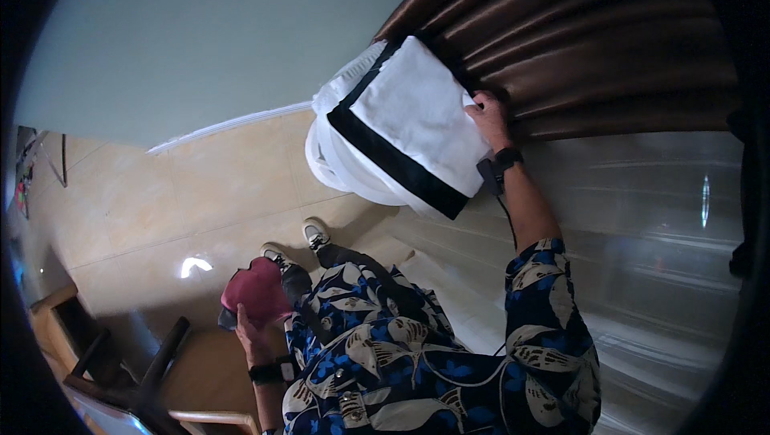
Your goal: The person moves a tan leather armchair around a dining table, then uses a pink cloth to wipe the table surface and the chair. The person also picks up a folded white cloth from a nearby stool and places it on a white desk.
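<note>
My left hand (255, 340), low at the left beside my body, is closed on a pinkish-red cloth item (261, 292) with a dark edge; whether it is a cap or a garment I cannot tell. Higher up on the right, my right hand (491, 120) has its fingers bent at the right edge of a folded white cloth (417, 102). That cloth lies on a folded black cloth (401, 164), whose border shows along its left and lower sides. Beneath them is a rounded white thing (329, 154), mostly covered.
Brown satin curtain or cloth (593, 42) hangs in folds at upper right. Shiny clear sheeting (634, 210) covers a surface below it. A pale wall (200, 42) borders the tiled floor (216, 182). A wooden chair (200, 371) stands at lower left.
</note>
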### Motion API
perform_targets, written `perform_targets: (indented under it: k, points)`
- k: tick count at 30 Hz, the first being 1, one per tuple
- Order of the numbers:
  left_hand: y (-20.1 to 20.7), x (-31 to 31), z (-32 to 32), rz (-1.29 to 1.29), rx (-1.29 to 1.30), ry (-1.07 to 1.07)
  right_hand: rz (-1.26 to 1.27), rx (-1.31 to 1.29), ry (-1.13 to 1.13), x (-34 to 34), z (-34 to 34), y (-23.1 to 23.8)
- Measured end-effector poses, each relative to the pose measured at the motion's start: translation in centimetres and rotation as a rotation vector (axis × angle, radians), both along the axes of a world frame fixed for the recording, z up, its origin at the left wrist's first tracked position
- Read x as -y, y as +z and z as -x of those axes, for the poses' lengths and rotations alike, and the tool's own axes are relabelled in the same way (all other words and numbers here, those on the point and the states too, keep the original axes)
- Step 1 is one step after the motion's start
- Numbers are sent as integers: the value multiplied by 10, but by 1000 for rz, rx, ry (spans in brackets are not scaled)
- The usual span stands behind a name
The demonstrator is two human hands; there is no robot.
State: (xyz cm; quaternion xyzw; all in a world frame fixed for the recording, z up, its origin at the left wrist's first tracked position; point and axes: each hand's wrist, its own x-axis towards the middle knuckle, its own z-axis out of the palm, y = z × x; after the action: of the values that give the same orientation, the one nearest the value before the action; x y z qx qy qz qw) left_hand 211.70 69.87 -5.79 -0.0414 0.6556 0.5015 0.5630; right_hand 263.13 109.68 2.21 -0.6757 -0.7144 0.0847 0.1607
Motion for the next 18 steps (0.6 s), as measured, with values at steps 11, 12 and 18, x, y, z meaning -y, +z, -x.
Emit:
perform_targets:
  k: [11, 12, 18]
  points:
    - [-61, 65, 13, -85, -681, -471, 463, -184, -88, 14, -5, 36]
    - [-65, 65, 12, -83, -602, -412, 523, -156, -131, 17, -14, 39]
    - [-29, 58, 7, 7, -652, -487, 412, -441, -550, 51, -5, 77]
